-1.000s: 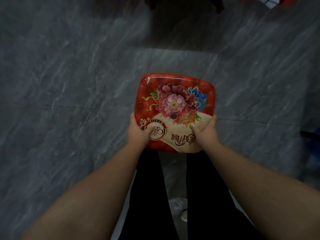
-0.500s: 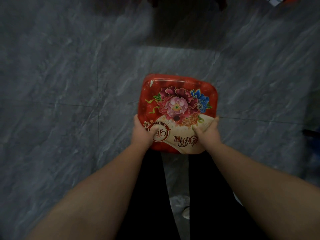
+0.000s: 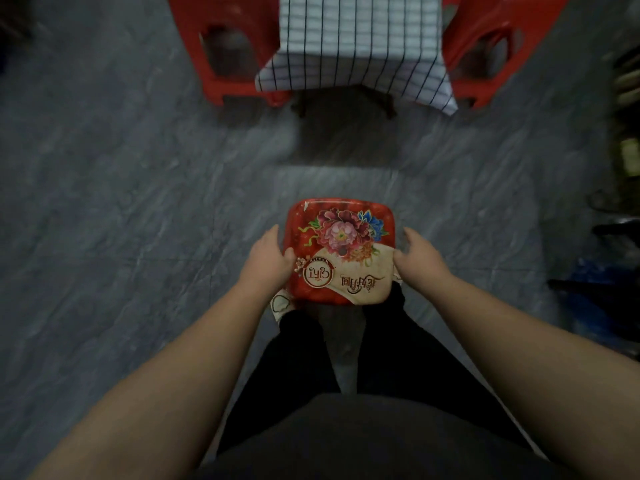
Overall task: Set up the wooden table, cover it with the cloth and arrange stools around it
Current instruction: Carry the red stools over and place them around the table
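Note:
A red plastic stool with a flower-printed seat (image 3: 341, 233) stands low in front of my legs on the grey floor. My left hand (image 3: 268, 259) lies against its left side, fingers straight and thumb on the seat edge. On the right side, my right hand (image 3: 419, 258) rests with fingers loosely spread. Further ahead stands the table, draped in a white cloth with dark checks (image 3: 356, 39); its dark legs (image 3: 301, 105) show under the hem. A plain red stool (image 3: 225, 39) stands at the table's left and another red stool (image 3: 485, 46) at its right.
Grey marbled floor tiles (image 3: 121, 220) stretch between me and the table. Dark cluttered objects and a blue thing (image 3: 595, 282) line the right edge. My dark trousers and feet are just behind the flowered stool.
Both hands gripped the flowered stool's near edge before; now the fingers have straightened along its sides. The view has tilted up, bringing the covered table and two red stools into sight.

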Tool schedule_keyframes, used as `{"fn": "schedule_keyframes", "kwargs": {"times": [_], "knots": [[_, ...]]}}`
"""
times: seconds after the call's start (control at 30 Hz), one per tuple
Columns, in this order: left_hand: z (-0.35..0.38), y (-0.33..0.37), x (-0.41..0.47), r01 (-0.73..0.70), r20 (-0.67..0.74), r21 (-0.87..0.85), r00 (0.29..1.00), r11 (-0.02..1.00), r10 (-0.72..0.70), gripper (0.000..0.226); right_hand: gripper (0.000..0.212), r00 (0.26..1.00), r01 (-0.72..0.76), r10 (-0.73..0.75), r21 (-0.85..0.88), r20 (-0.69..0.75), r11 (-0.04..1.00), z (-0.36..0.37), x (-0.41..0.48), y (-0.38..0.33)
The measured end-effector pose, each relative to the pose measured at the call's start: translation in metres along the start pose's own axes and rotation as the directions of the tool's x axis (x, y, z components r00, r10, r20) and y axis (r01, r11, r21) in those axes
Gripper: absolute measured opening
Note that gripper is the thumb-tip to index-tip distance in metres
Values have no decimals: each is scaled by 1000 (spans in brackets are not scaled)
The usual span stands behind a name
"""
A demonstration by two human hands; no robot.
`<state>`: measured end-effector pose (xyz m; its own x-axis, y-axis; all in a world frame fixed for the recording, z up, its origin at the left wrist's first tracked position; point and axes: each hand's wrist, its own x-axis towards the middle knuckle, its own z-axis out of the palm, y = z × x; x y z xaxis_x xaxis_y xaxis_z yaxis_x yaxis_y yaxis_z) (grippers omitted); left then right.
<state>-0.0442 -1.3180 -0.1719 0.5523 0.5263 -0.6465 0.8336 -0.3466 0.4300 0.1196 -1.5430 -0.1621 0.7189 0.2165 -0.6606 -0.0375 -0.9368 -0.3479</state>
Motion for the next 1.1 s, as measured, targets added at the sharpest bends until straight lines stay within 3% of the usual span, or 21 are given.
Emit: {"fn": "schedule_keyframes", "kwargs": {"times": [0.1,0.27,0.33,0.5,0.77,1.1], "knots": [[-56,13,-52,-174,-58,134,981,976,183,67,56,992,123,-124,-42,-38,992,-27,-70,-23],[-122,27,-139,-274,-101,480,926,833,363,70,64,929,331,-359,-235,-87,914,-60,-171,-58],[-132,29,-174,-278,-141,532,902,800,407,70,67,888,371,-434,-323,-152,871,-73,-208,-70],[-131,31,-228,-221,-236,516,892,828,385,72,68,790,479,-593,-450,-154,754,-96,-258,-84],[-151,19,-275,-132,-395,404,867,905,303,73,68,688,604,-714,-442,-131,663,-101,-295,-106],[-238,-60,-260,-21,-509,336,837,942,200,74,73,604,698,-797,-476,-11,536,-46,-297,-235]]}}
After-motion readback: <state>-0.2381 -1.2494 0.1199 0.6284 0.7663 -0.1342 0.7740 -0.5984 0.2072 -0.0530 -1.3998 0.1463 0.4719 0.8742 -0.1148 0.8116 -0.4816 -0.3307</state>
